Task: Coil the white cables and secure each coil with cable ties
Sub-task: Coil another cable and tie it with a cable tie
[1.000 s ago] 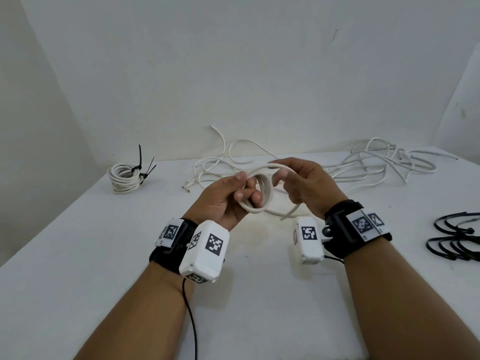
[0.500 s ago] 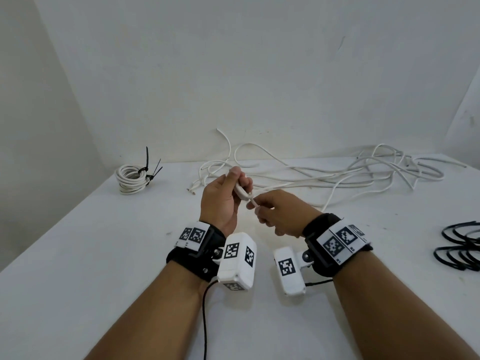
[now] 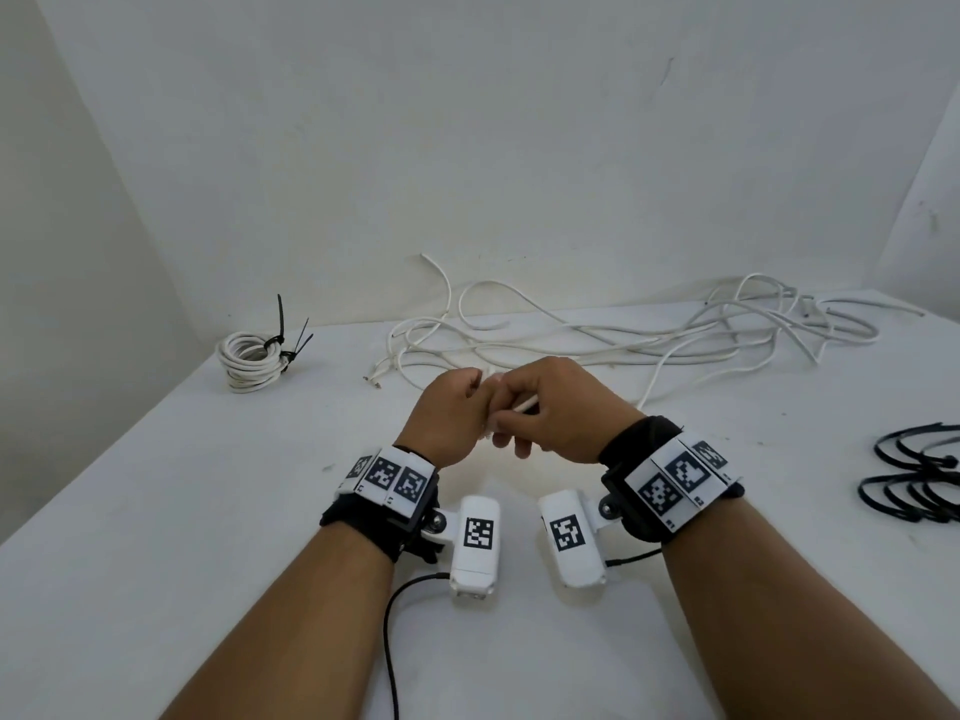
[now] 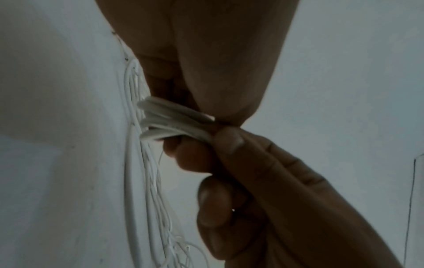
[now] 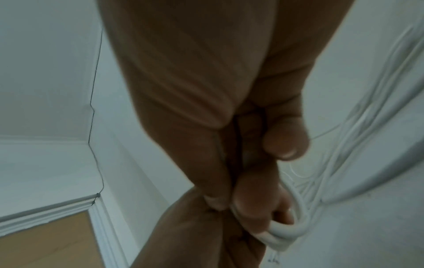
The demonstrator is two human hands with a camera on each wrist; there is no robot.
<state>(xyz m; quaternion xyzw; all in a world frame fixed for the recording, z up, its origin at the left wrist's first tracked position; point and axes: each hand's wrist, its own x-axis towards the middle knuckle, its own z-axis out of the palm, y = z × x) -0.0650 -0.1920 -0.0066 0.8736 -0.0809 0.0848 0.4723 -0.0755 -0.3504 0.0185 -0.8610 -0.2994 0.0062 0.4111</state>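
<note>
Hiding small coil (image 4: 174, 121), both hands (image 3: 550, 407) clenched

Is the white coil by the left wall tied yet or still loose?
Tied: the finished coil lies on the table with black cable ties cinched around it.

White table (image 3: 208, 511), tied cable coil (image 3: 249, 358), loose white cables (image 3: 597, 337), seemingly black cable ties (image 3: 914, 480)

small white cable coil (image 4: 174, 123), pinched between hands
</note>
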